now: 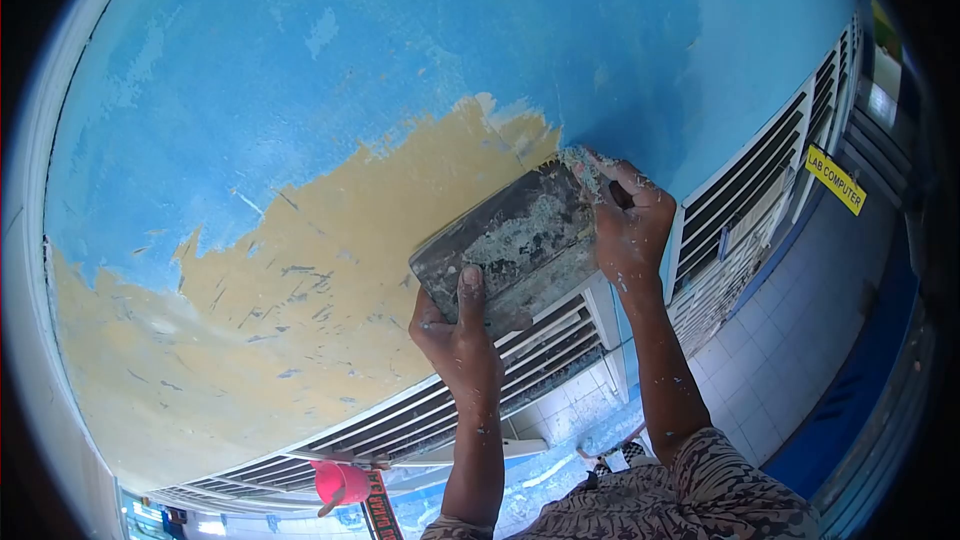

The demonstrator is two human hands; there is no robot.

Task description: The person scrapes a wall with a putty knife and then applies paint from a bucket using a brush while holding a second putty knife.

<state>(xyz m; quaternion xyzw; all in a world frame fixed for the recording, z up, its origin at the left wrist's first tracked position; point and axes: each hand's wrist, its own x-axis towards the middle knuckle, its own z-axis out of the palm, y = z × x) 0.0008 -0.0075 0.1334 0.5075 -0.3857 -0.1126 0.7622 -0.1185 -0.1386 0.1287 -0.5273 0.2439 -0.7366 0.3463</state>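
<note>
Paint (528, 230), pale green and crumbly, is stuck in blotches on a flat, dark grey board (462, 248) with four sides, as seen in the head view. What the board is made of cannot be told. Its face is dark and smooth near the left end, and messy and rough in the middle. It is tilted, with the right end raised higher than the left.

The board is held between two bare hands, in front of a bright blue painted wall (450, 20). Its lower left part is gripped by the left hand (462, 348), with the thumb (471, 292) laid flat on the face and the fingers mostly hidden behind. Its upper right end is pinched by the right hand (636, 232), so both hands are closed on it. The right fingertips are covered in paint crumbs. Whether the wall is touched by the board cannot be told.

Behind the board, a big tan bare patch (370, 225) with a jagged top edge is seen on the wall, and it is marked with small dark streaks. Below and to the right, white-framed slatted windows (765, 175) are seen. A pink plastic bucket (340, 482) is seen low down, and a yellow sign (837, 180) is marked "LAB COMPUTER".
</note>
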